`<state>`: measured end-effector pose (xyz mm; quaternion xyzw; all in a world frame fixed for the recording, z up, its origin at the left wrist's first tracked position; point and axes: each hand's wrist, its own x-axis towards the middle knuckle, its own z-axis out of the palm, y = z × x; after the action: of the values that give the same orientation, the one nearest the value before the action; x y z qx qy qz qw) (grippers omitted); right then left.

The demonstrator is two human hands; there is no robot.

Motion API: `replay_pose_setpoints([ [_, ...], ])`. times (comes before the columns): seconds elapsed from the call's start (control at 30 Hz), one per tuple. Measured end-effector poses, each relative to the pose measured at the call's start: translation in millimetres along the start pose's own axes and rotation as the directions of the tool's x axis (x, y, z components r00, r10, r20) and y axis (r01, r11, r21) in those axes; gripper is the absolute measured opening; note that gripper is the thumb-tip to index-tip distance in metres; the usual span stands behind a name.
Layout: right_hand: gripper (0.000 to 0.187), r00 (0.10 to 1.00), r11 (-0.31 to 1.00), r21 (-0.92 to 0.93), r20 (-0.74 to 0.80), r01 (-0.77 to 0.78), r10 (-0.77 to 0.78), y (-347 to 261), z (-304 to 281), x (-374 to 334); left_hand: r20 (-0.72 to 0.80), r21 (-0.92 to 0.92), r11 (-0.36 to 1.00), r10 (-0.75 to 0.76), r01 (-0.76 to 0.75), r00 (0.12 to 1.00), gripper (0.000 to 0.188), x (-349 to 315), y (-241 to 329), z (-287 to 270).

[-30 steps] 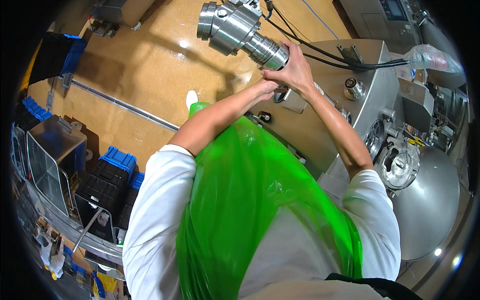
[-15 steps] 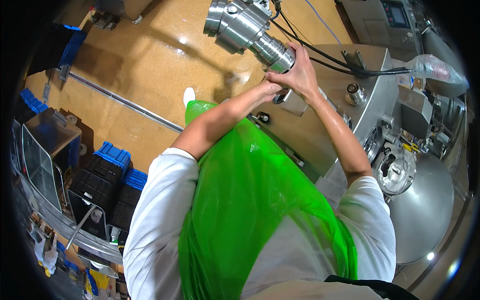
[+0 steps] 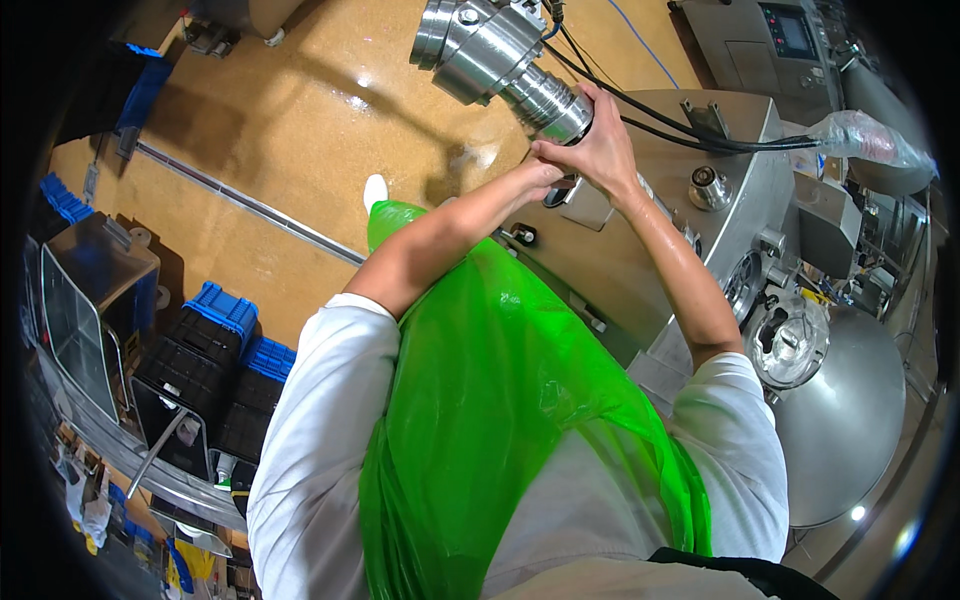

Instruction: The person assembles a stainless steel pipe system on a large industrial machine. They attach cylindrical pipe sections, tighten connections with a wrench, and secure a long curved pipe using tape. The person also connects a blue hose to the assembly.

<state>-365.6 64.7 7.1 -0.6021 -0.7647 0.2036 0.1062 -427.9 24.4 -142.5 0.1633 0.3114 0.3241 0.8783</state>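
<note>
A shiny steel machine head [image 3: 480, 50] with a ribbed, narrowing cylindrical fitting [image 3: 548, 103] hangs at the top centre, tilted down toward me. My right hand [image 3: 606, 150] is wrapped round the lower end of that fitting, its thumb across the near side. Just below, close against the right hand, my left hand [image 3: 545, 178] is curled under the fitting's end. Most of its fingers are hidden, so what they grip cannot be made out. Black cables [image 3: 680, 132] run from the machine head to the right, behind my right hand.
A steel cabinet [image 3: 650, 240] stands beside my right arm, with a small round steel part [image 3: 709, 188] on top. Farther right is a large steel vessel [image 3: 840, 420]. Black crates with blue rims [image 3: 225, 310] stand at left. A drain channel [image 3: 250, 203] crosses the wet floor.
The view has shifted very slightly. Both hands stay in the same place at the fitting's end, with no visible change of grip.
</note>
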Motion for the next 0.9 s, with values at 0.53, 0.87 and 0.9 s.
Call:
replay_pose_setpoints([
  [0.53, 0.074, 0.518, 0.350, 0.492, 0.855, -0.797, -0.024, 83.9, -1.6, 59.9, 0.097, 0.058, 0.995, -0.088, 0.083, 0.991, 0.035, -15.5, 26.1, 16.1],
  [0.87, 0.098, 0.924, 0.964, 0.213, 0.376, -0.161, 0.072, 8.8, -10.2, 41.8, 0.056, 0.041, 0.999, -0.023, 0.020, 0.998, 0.030, -19.5, 26.4, 11.0],
  [0.9, 0.086, 0.840, 0.890, 0.333, 0.534, -0.311, 0.094, 32.1, -2.3, 58.3, 0.071, 0.043, 0.998, -0.056, 0.053, 0.996, 0.031, -17.1, 24.2, 11.4],
])
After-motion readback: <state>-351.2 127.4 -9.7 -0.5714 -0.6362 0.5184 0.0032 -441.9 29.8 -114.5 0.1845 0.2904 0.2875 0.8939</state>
